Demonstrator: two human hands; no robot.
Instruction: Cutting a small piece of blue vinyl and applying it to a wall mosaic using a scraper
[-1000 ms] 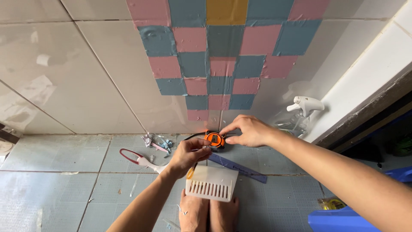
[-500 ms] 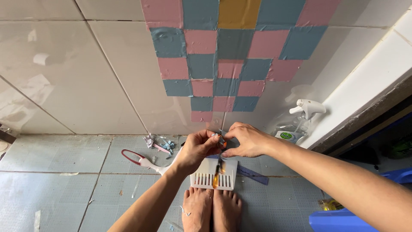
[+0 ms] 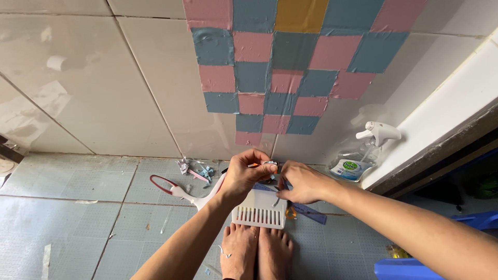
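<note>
- Tape piece (image 3: 269, 163), small and pale, sits pinched between the two hands, low in front of the wall and just above the white tray (image 3: 259, 210).
- Left hand (image 3: 244, 176) is curled, its thumb and forefinger pressed together on the left end of the tape piece; an orange bit shows by its fingers, too small to tell what it is.
- Right hand (image 3: 303, 181) is also curled, fingertips closed near the right end of the same piece; whether it truly grips it cannot be told.
- White tray with slots stands on the floor just beyond the person's bare feet (image 3: 254, 251).
- Blue ruler (image 3: 306, 211) lies on the floor under the right hand, running out to the right.
- Scissors (image 3: 179, 189) with red handles lie to the left of the tray, with scraps (image 3: 197, 170) beyond them.
- Spray bottle (image 3: 363, 153) leans by the wall at right.
- Wall (image 3: 104, 93) bears a patch of pink, blue and yellow squares (image 3: 290, 67).
</note>
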